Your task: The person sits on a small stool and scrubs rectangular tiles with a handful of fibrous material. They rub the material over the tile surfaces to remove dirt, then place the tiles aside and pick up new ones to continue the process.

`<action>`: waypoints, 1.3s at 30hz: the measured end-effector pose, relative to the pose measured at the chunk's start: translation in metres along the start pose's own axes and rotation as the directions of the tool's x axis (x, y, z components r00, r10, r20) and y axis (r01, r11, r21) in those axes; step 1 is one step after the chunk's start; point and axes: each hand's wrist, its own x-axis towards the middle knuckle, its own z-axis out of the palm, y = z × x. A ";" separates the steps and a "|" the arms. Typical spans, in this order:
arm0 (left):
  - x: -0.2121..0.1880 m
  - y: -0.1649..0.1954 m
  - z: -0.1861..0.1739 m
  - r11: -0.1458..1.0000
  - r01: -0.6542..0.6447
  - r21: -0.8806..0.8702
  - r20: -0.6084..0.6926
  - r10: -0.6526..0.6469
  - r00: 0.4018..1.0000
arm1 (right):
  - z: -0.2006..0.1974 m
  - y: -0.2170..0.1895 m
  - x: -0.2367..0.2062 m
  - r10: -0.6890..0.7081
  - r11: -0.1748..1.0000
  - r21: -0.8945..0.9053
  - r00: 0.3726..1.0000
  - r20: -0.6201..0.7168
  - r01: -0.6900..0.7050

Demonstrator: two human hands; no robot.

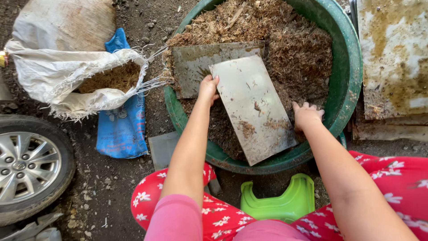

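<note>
An open white woven sack (67,76) of brownish, fibrous material lay on dirt ground (107,187) strewn with small stones, resting partly on a flattened blue bag (121,127). A car wheel (29,167) with a silver alloy rim stood at the left edge. A bright green plastic stool (278,201) sat at the bottom of the view, while stained, rusty metal sheets (392,58) were stacked at the right.
</note>
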 end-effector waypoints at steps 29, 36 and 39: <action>-0.188 -0.120 -0.063 0.953 0.178 -0.245 0.306 -0.099 0.947 | -0.078 -0.112 -0.140 -0.356 0.616 0.522 0.800 -0.484 0.590; -0.147 -0.137 -0.079 0.965 0.229 0.125 0.123 -0.244 0.962 | -0.006 -0.185 -0.156 -0.159 0.751 0.438 0.779 -0.606 0.494; -0.143 -0.161 -0.070 0.947 0.212 0.242 0.002 -0.219 0.976 | 0.010 -0.159 -0.103 0.026 0.736 0.542 0.783 -0.621 0.405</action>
